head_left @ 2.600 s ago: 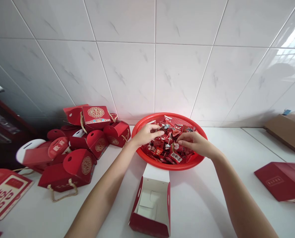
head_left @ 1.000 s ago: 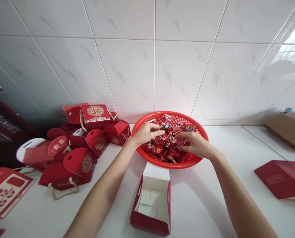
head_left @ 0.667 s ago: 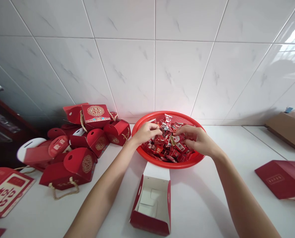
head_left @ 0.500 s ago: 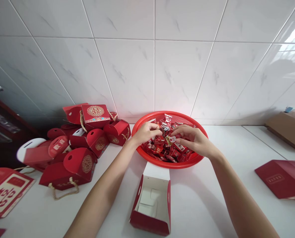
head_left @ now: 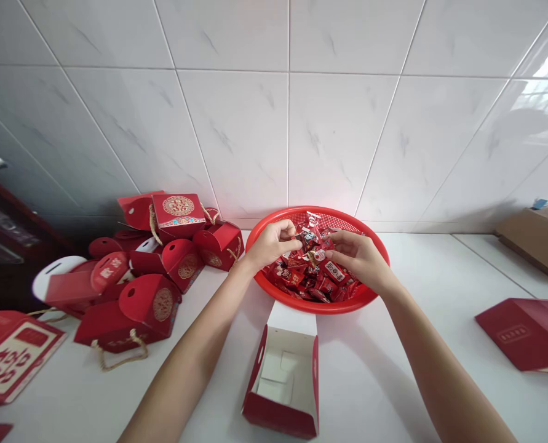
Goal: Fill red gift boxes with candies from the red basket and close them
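Note:
Wrapped candies [head_left: 333, 271], mostly in red wrappers, fill a red oval plastic basket [head_left: 301, 304]. Over the basket's left side is my left hand [head_left: 272, 243], its fingers bent and the thumb apart from the index finger above the candies. My right hand [head_left: 360, 255] reaches in from the right with fingers stretched and spread. Its thumb tip is beside a gold and white wrapped candy [head_left: 318, 255]; whether they touch is unclear. In front of the basket stands an open red box [head_left: 280, 418] with a white inside, its white flap against the basket's front rim.
At the left is a pile of red gift boxes [head_left: 121, 314] with rope handles. Another red box [head_left: 525, 332] lies at the right, and a brown cardboard box [head_left: 534, 243] stands farther back. A white tiled wall [head_left: 333, 141] rises behind the white counter [head_left: 366, 381].
My right hand has shifted slightly left over the candies. My left thumb and index finger have moved a little farther apart. The boxes and basket stay in place.

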Tool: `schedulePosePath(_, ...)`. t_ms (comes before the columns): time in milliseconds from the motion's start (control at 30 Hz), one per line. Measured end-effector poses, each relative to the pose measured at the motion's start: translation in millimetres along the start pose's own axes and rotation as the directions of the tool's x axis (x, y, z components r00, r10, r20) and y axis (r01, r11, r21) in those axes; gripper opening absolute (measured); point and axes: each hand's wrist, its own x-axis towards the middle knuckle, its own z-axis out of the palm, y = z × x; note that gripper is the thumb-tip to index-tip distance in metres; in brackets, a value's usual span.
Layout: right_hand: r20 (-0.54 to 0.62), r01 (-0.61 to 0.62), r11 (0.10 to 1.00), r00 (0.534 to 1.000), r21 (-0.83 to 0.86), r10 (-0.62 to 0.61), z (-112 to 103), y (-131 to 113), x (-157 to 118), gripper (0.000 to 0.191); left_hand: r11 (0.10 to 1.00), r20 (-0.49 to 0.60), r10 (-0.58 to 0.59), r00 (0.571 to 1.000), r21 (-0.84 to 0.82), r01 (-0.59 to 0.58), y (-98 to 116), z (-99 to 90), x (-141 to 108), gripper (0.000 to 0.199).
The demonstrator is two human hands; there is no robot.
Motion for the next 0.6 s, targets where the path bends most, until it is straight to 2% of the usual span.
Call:
schedulePosePath(133, -0.018, -0.073, 0.996, 0.997, 0.056, 0.074, -0.4, -1.0, -1.2, 0.034, 0.997, 0.101, 0.013, 0.995, -0.082, -0.005, -2.8, 1.0, 1.8, 0.026)
schedulePosePath(267, -0.012, -0.098, 0.989, 0.995, 0.111, 0.100, 1.0, -0.1, -1.1, 0.033, 0.993, 0.112, 0.120, 0.986, 0.001, -0.121, -5.5, 0.2, 4.1, 0.014)
schedulePosePath(333, -0.005, -0.092, 0.987, 0.996, 0.130, 0.093, 2.8, 0.4, -0.7, 0.033, 0.989, 0.101, 0.138, 0.985, 0.048, -0.143, -6.4, -0.5, 4.4, 0.015)
schedulePosePath(500, -0.010, -0.057, 0.988, 0.998, 0.143, 0.059, 7.0, -2.6, -1.5, 0.033, 0.994, 0.040, 0.087, 0.995, 0.062, -0.089, -4.7, -0.8, 1.8, 0.017)
schedulePosePath(600, -0.030, -0.051, 0.990, 0.998, 0.135, 0.056, 8.8, -4.8, -2.1, 0.033, 0.998, 0.045, 0.049, 0.998, 0.041, -0.051, -1.4, -0.3, -0.1, 0.020)
